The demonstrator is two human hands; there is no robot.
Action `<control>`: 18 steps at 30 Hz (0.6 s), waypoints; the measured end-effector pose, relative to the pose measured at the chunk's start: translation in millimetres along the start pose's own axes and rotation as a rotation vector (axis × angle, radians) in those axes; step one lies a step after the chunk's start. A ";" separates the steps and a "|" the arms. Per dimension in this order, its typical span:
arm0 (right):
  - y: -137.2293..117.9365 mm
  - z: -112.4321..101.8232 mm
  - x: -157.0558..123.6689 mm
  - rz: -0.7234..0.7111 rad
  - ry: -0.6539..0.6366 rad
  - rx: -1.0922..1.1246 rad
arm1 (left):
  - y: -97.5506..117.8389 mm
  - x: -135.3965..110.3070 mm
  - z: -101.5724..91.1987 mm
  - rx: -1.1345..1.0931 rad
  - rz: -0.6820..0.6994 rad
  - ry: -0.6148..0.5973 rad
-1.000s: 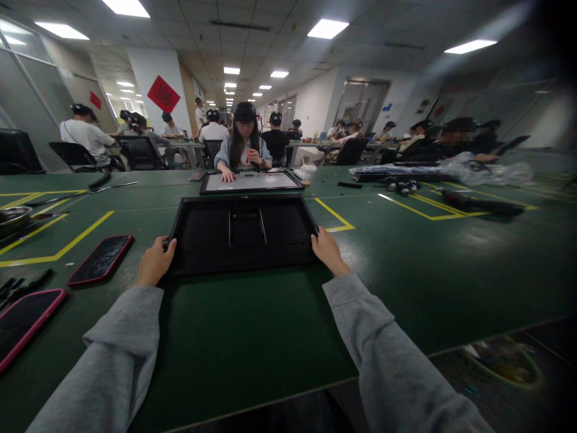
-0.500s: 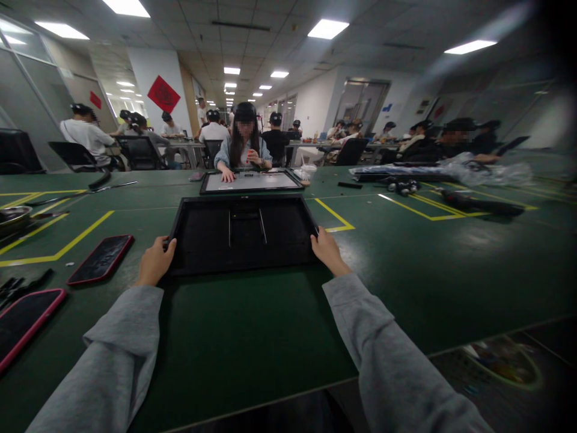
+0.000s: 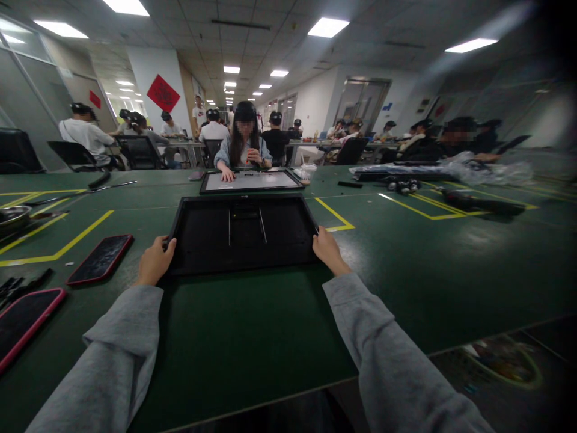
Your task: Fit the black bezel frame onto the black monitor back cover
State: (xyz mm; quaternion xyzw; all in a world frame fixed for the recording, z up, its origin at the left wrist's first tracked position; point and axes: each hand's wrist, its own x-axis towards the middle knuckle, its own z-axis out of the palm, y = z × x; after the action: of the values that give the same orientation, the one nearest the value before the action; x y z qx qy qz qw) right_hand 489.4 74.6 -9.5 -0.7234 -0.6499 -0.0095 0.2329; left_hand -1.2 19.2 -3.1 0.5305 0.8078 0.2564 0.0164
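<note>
A black rectangular monitor back shell (image 3: 243,234) lies flat on the green table (image 3: 252,337) straight ahead of me. My left hand (image 3: 154,260) grips its near left corner with the fingers curled over the rim. Its near right edge is held the same way by my right hand (image 3: 329,251). Both my arms are in grey sleeves.
Two red-edged phones (image 3: 100,258) (image 3: 22,322) and dark tools (image 3: 18,285) lie at my left. Beyond the shell a person sits with a hand on a flat screen panel (image 3: 250,180). Black parts and plastic wrap (image 3: 455,174) lie at the right. Yellow lines mark the table.
</note>
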 end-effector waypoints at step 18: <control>-0.5 -2.4 -0.9 -0.002 0.004 0.043 | 0.0 -1.4 -0.8 0.016 0.048 0.041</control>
State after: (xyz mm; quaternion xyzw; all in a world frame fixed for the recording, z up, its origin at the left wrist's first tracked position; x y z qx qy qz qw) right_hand 489.6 73.0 -7.4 -0.7176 -0.6502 0.0027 0.2496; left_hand -0.8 17.7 -2.8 0.5443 0.7972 0.2610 -0.0105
